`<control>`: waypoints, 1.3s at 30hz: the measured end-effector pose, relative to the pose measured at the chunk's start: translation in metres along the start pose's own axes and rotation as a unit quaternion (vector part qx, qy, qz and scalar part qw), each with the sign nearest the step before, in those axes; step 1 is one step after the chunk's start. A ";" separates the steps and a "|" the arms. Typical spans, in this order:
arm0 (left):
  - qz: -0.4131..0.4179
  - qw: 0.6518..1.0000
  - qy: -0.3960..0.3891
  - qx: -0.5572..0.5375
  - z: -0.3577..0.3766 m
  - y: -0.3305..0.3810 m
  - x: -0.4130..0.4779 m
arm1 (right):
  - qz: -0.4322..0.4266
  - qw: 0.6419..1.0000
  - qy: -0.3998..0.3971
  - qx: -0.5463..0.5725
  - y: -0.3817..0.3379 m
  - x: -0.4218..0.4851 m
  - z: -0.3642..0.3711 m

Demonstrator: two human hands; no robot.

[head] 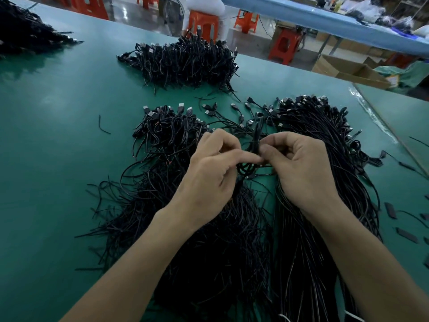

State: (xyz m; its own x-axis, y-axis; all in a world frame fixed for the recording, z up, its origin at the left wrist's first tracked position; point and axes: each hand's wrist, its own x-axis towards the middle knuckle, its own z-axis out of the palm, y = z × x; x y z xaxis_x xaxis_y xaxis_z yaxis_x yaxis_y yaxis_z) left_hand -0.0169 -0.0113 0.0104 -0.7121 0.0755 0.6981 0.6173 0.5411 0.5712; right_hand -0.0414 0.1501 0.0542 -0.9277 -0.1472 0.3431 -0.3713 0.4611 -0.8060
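Item: black cable (251,159), looped, held between your hands above the heaps. Your left hand (212,173) and right hand (301,168) both pinch it, fingertips nearly meeting. Beneath: cable piles (209,228) on green table (58,135). Beyond: orange stools (204,22), cardboard box (343,68).

No readable text, labels or signs.

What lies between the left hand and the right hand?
In the head view, a black cable, folded into a small loop, lies between the left hand and the right hand. Both hands pinch it with their fingertips.
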 end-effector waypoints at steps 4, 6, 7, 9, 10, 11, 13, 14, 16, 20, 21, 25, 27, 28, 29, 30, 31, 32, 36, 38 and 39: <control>-0.076 0.995 -0.036 -0.053 0.000 0.003 -0.003 | -0.011 1.000 -0.005 -0.020 -0.001 -0.002 0.001; -0.113 0.991 -0.047 -0.059 0.001 0.007 -0.003 | -0.027 0.999 -0.005 -0.018 -0.005 -0.004 0.000; -0.129 0.988 -0.050 -0.071 0.001 0.009 -0.002 | -0.042 0.999 -0.008 -0.023 -0.008 -0.005 0.000; -0.171 0.975 -0.053 -0.133 -0.001 0.011 -0.001 | -0.076 0.996 -0.020 -0.047 -0.014 -0.008 0.003; -0.196 0.965 -0.054 -0.167 -0.002 0.010 0.001 | -0.087 0.994 -0.027 -0.056 -0.016 -0.010 0.004; -0.224 0.952 -0.056 -0.199 -0.003 0.009 0.002 | -0.092 0.993 -0.032 -0.061 -0.018 -0.011 0.005; -0.287 0.918 -0.072 -0.263 -0.004 0.007 0.004 | -0.091 0.993 -0.037 -0.067 -0.022 -0.012 0.006; -0.312 0.900 -0.076 -0.296 -0.005 0.005 0.005 | -0.091 0.992 -0.038 -0.073 -0.023 -0.012 0.006; -0.319 0.870 -0.066 -0.370 -0.007 0.005 0.006 | -0.092 0.991 -0.042 -0.090 -0.025 -0.012 0.004; -0.283 0.870 -0.045 -0.400 -0.013 0.008 0.009 | -0.053 0.992 -0.056 -0.103 -0.021 -0.013 0.005; -0.279 0.882 -0.043 -0.378 -0.013 0.007 0.009 | -0.042 0.992 -0.061 -0.102 -0.019 -0.014 0.006; -0.269 0.888 -0.041 -0.369 -0.013 0.004 0.009 | -0.030 0.991 -0.063 -0.113 -0.013 -0.015 0.009; -0.239 0.899 -0.051 -0.364 -0.014 0.003 0.007 | -0.025 0.992 -0.051 -0.115 -0.012 -0.013 0.008; -0.228 0.908 -0.059 -0.347 -0.013 0.001 0.007 | -0.020 0.992 -0.041 -0.114 -0.011 -0.011 0.007; -0.224 0.917 -0.064 -0.323 -0.013 -0.001 0.006 | -0.016 0.993 -0.030 -0.113 -0.010 -0.009 0.006; -0.225 0.924 -0.067 -0.301 -0.012 -0.003 0.006 | -0.015 0.994 -0.018 -0.111 -0.010 -0.008 0.006; -0.229 0.931 -0.063 -0.278 -0.011 -0.004 0.005 | -0.014 0.994 -0.007 -0.106 -0.009 -0.007 0.006; -0.236 0.934 -0.058 -0.260 -0.009 -0.006 0.003 | -0.012 0.996 0.003 -0.092 -0.010 -0.007 0.006; -0.274 0.934 -0.040 -0.224 -0.004 -0.006 0.001 | -0.024 1.000 0.012 -0.016 -0.017 -0.008 0.011; -0.291 0.925 -0.034 -0.240 -0.004 -0.005 0.000 | -0.040 0.999 0.001 -0.009 -0.020 -0.010 0.013; -0.299 0.917 -0.031 -0.261 -0.004 -0.005 0.000 | -0.044 0.999 -0.010 -0.007 -0.020 -0.012 0.014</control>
State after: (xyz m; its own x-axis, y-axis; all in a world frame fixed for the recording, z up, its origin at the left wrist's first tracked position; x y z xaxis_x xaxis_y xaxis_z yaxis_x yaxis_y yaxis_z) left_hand -0.0190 -0.0174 0.0095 -0.9833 -0.0488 0.1753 0.1740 0.0283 0.9843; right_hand -0.0235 0.1305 0.0595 -0.8926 -0.2043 0.4020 -0.4501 0.4580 -0.7666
